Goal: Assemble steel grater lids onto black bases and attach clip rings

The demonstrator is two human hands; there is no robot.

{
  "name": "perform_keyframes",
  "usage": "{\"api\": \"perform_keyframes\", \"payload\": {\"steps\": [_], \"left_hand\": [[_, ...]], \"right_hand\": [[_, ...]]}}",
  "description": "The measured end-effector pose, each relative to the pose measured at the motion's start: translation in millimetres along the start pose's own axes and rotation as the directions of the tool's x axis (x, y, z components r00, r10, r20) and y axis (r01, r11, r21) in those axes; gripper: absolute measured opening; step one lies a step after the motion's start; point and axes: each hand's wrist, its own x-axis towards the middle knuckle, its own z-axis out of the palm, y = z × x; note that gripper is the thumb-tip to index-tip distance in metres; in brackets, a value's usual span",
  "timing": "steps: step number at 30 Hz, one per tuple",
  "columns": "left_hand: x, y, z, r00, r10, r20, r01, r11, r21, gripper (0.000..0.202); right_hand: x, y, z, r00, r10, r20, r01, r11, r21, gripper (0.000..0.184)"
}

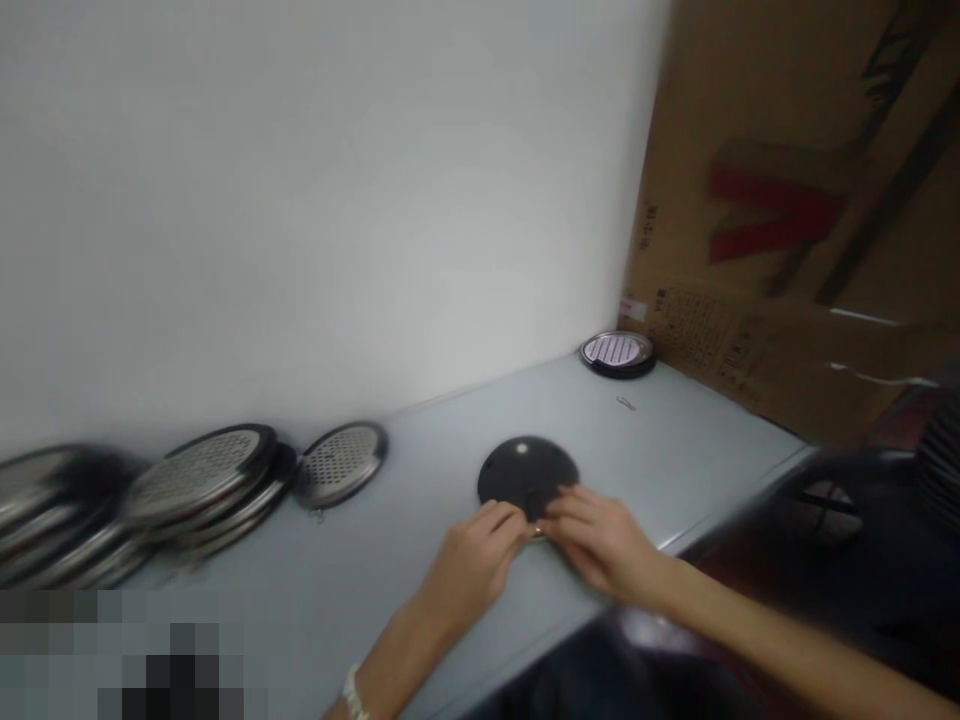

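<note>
A black round disc [526, 470] lies flat on the pale grey table [420, 560]. My left hand [474, 562] and my right hand [602, 540] meet at the disc's near edge, fingers curled and pinched together on its rim. A small shiny part shows between the fingertips, too small to name. A bracelet sits on my left wrist.
Several perforated metal discs [202, 480] lean in a row against the white wall at the left, one [341, 462] apart from the stack. Another round disc [617, 352] lies at the far corner beside a large cardboard box [795, 220]. A small wire clip [626, 403] lies near it.
</note>
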Motion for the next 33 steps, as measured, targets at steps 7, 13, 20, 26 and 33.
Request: {"api": "perform_keyframes", "payload": {"steps": [7, 13, 20, 26, 33], "left_hand": [[6, -3, 0.3, 0.996, -0.043, 0.081, 0.045, 0.999, -0.024, 0.021], [8, -4, -1.6, 0.993, -0.080, 0.083, 0.084, 0.995, -0.045, 0.022], [9, -6, 0.0, 0.996, -0.063, 0.059, 0.066, 0.997, -0.043, 0.022], [7, -4, 3.2, 0.996, -0.086, 0.014, 0.087, 0.988, -0.126, 0.021], [9, -1, 3.9, 0.992, -0.122, 0.030, 0.125, 0.981, -0.146, 0.016]], "right_hand": [[6, -3, -6, 1.000, 0.005, -0.003, -0.005, 1.000, -0.029, 0.023], [8, -3, -4, 0.998, 0.057, 0.003, -0.057, 0.998, -0.010, 0.022], [12, 2, -10, 0.998, 0.004, 0.065, -0.002, 1.000, -0.030, 0.024], [11, 11, -13, 0.992, -0.073, 0.104, 0.073, 0.997, 0.002, 0.021], [10, 13, -11, 0.993, -0.013, 0.120, 0.011, 1.000, 0.022, 0.020]]}}
